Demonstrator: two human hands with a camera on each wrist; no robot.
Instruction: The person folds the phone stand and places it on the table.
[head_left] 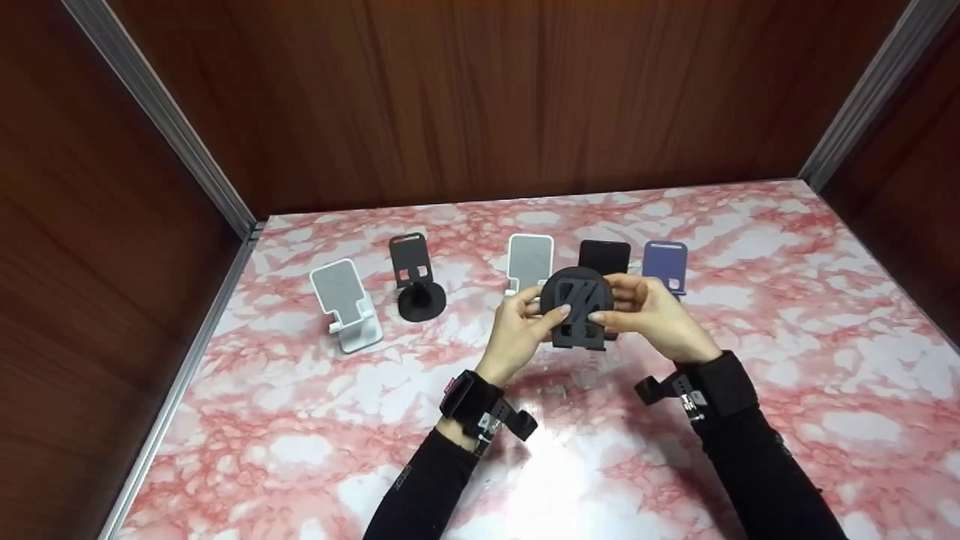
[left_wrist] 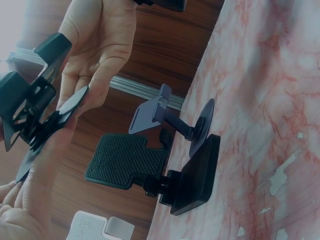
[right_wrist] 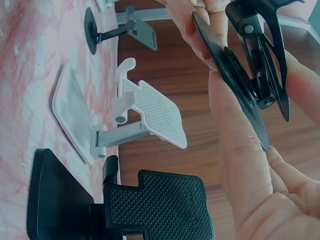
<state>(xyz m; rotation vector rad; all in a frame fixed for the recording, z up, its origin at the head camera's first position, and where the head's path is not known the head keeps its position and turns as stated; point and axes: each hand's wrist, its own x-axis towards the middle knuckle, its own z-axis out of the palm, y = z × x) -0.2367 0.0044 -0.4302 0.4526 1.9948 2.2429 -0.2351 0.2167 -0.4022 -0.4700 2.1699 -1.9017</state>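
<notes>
A black phone stand with a round base (head_left: pixel 577 289) is folded nearly flat and held up above the table between both hands. My left hand (head_left: pixel 517 330) pinches its left edge, thumb on the front face. On the opposite edge, my right hand (head_left: pixel 664 319) grips it with the thumb in front and fingers behind. In the right wrist view the disc-shaped base (right_wrist: pixel 235 85) lies against the fingers, with the folded arm and cradle (right_wrist: pixel 265 55) on the other side. Behind the held stand, a black phone stand (head_left: pixel 604 255) is partly hidden.
A white phone stand (head_left: pixel 340 289) and a dark round-based one (head_left: pixel 410 259) stand on the left. Another white stand (head_left: pixel 530 256) is behind my left hand, and a purple stand (head_left: pixel 664 262) behind my right. Wood-grain panels (head_left: pixel 525 97) enclose the marbled table (head_left: pixel 300 450).
</notes>
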